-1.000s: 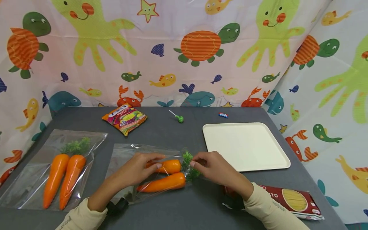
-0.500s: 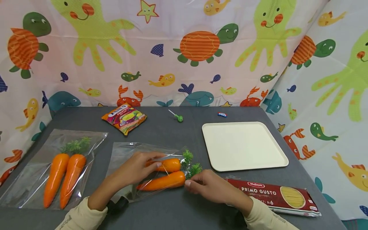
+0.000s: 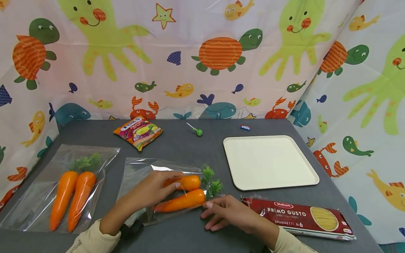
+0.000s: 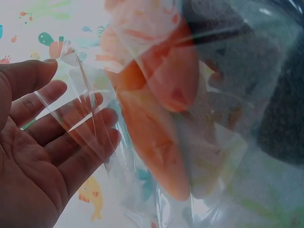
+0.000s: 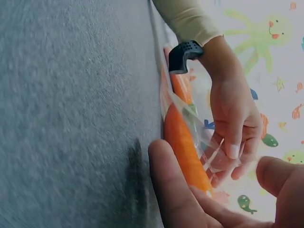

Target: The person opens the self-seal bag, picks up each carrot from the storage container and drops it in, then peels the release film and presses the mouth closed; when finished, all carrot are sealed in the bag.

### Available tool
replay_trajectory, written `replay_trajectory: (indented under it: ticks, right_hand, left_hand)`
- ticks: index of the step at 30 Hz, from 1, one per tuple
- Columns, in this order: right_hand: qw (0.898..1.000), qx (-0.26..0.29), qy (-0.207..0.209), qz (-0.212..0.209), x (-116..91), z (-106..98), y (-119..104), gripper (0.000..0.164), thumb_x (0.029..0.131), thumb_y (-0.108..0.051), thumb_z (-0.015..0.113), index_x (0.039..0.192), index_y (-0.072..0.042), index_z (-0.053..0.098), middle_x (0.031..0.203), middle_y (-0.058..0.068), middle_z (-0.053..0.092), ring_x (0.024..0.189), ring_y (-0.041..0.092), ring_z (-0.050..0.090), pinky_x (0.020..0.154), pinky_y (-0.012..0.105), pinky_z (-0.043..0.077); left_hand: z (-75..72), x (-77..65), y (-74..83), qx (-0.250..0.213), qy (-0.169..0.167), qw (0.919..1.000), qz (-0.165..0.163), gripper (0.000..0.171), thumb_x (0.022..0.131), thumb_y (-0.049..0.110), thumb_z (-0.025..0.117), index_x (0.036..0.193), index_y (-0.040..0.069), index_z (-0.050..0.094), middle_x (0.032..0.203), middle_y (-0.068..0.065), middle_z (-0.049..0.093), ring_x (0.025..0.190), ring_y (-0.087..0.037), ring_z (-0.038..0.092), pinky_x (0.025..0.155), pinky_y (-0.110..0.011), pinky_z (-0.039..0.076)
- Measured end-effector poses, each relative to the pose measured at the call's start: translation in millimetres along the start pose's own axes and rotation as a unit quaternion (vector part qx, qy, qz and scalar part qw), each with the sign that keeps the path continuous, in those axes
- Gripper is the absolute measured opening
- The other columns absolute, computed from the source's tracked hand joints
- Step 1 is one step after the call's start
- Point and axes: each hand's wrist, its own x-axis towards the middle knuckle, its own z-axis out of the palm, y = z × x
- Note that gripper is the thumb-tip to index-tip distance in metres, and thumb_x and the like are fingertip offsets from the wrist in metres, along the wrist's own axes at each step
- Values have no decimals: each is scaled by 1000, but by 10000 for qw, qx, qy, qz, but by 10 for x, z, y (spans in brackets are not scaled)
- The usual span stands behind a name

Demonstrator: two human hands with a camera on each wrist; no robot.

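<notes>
Our curled left hand (image 3: 155, 188) holds the right bag (image 3: 136, 172), likely steadying its carrots (image 3: 183, 201). Our relaxed right hand (image 3: 231, 212) is empty.

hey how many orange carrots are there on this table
4. One carrot and a second carrot lie in the left bag; a third carrot, partly hidden by the left hand, and a fourth carrot lie in the middle bag.
</notes>
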Motion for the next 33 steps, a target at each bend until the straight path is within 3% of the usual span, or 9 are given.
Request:
replay_trajectory:
  ticks: [7, 19, 25, 33]
  right_hand:
    - [9994, 228, 265, 8, 6, -15, 35, 51, 102, -35, 51, 126, 9, 55, 106, 19, 68, 87, 32, 70, 75, 42, 58]
    - [9986, -128, 509, -43, 23, -17, 60, 40, 100, -32, 57, 116, 5, 63, 96, 17, 70, 76, 27, 71, 66, 40, 59]
    - [9967, -393, 696, -134, 35, -6, 66, 35, 98, -27, 60, 114, 4, 65, 92, 15, 71, 75, 28, 71, 63, 40, 60]
    - [9977, -198, 647, -54, 55, -6, 56, 40, 101, -30, 54, 115, 6, 64, 91, 16, 71, 75, 28, 72, 64, 41, 59]
  left_hand:
    - [26, 5, -11, -92, 65, 9999, 58, 34, 96, 21, 65, 128, 10, 64, 121, -1, 65, 108, -17, 63, 92, -42, 52]
    - [63, 32, -9, 102, 154, 9997, 181, 38, 97, 24, 64, 130, 6, 62, 140, -14, 50, 126, -34, 49, 100, -56, 42]
    - [42, 50, -8, 212, 124, 9995, 199, 39, 96, 27, 64, 130, 8, 62, 146, -12, 44, 128, -36, 46, 100, -58, 41]
    - [-54, 107, 40, 185, -43, 9993, 316, 40, 96, 25, 65, 131, 6, 61, 144, -12, 46, 128, -33, 47, 100, -54, 43]
